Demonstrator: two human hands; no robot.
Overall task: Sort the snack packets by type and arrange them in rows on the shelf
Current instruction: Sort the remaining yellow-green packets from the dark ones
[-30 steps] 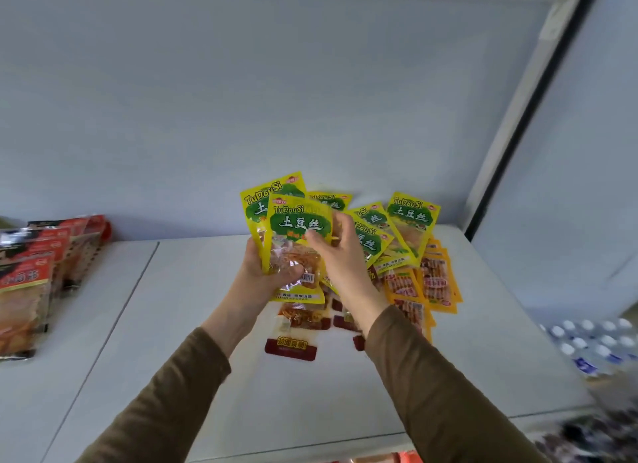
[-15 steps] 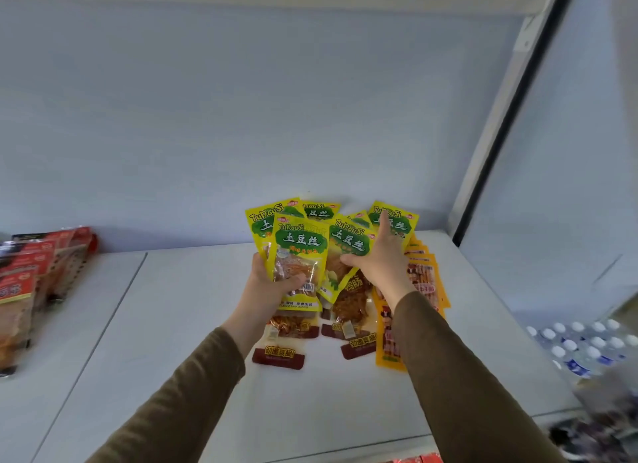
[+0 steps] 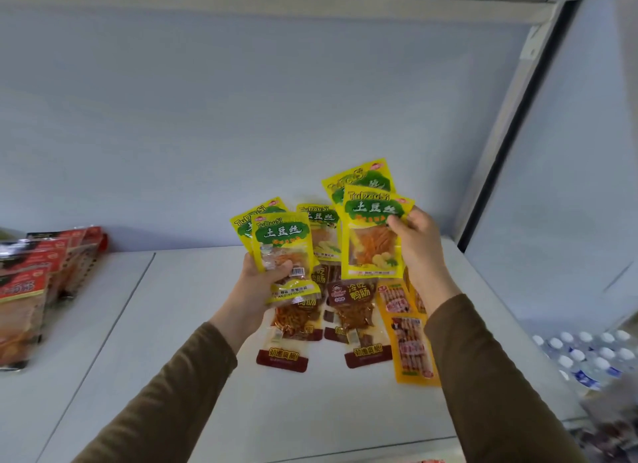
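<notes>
1. A person in brown sleeves reaches both hands over a white shelf [image 3: 172,324] with a pale blue back wall.
2. The left hand [image 3: 262,283] is raised above the shelf, its fingers [image 3: 283,276] wrapped around the lower part of two yellow-and-green snack packets [image 3: 281,241], one stacked behind the other.
3. The right hand [image 3: 419,245] is also raised, its fingers pinching the right edge of another yellow-and-green packet [image 3: 374,238], with a second matching one [image 3: 359,179] fanned out behind it.
4. One more yellow-and-green packet [image 3: 321,231] shows between the two hands; whether it is held or lying on the shelf is unclear.
5. On the shelf below the hands lie brown packets [image 3: 352,307] with clear windows, overlapping one another.
6. Just right of them lie orange packets [image 3: 411,345], partly under the right forearm.
7. At the far left edge of the shelf sits a separate stack of red packets [image 3: 31,283], well apart from the rest.
8. Bottle caps [image 3: 587,352] show lower right, beyond the shelf.
</notes>
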